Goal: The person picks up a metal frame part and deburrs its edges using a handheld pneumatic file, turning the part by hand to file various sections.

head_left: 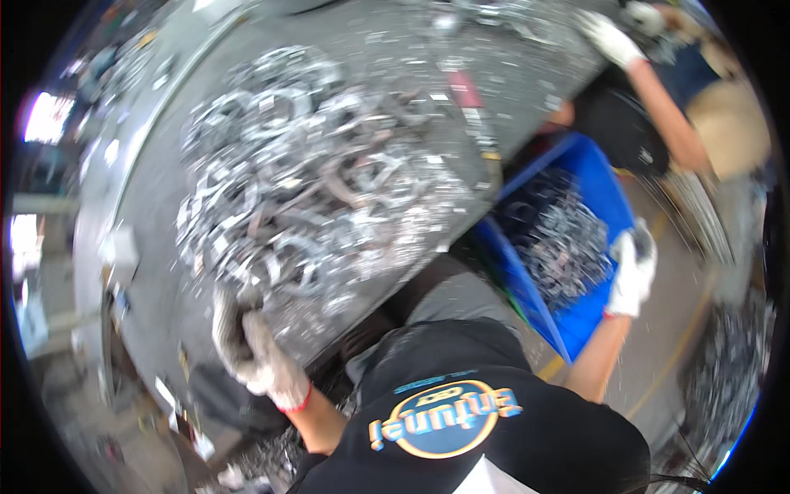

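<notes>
My left hand [259, 354], in a white knit glove with a grey palm, is at the near left edge of a pile of metal rings [304, 181] on the grey table. Its fingers curve apart from the thumb, and nothing shows between them. On the right, my right hand [632, 276], gloved too, is closed at the outer rim of a blue bin [594, 329]. The bin is tilted against the table edge and holds many small metal pieces [559, 247]. Motion blurs the pile, and the right fingertips are partly hidden.
A red-handled tool [465, 90] lies across the table [156, 272] between the pile and the bin. At the upper right, a co-worker's gloved hand [609, 37] reaches over the table by more metal parts [510, 20]. Heaped metal scraps [724, 379] stand at the right.
</notes>
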Tool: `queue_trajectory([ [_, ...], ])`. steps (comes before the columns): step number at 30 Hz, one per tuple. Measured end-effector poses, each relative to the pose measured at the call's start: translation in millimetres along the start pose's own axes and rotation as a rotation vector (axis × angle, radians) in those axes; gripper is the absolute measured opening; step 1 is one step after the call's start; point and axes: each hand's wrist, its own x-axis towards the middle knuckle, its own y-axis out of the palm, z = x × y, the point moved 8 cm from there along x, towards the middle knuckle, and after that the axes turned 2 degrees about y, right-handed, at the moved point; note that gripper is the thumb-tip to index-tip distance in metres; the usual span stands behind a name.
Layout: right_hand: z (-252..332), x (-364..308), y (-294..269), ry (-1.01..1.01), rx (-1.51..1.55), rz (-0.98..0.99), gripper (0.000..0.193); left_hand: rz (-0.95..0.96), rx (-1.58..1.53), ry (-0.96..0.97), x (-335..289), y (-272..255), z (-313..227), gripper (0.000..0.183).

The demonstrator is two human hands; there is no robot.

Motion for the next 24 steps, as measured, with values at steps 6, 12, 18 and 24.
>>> queue_trajectory([
  [6, 84.5, -36.6, 131.7, -0.178, -0.077, 0.46, 0.069, -0.337, 0.111, 0.014, 11.5, -80.1, 21.6, 0.046],
  [12, 126.1, -49.8, 263.3, -0.406, -0.328, 0.712, 0.083, -0.245, 0.421, -0.104, 2.4, -128.4, 53.4, 0.074],
  [18, 138.9, 7.8, 331.2, -0.64, -0.889, 0.613, 0.092, 0.043, 0.572, -0.283, -6.8, -114.7, 89.6, 0.09],
  [24, 153.8, 15.2, 364.6, -0.673, -1.031, 0.64, 0.077, -0.008, 0.936, -0.142, 13.0, -92.8, 97.7, 0.08],
])
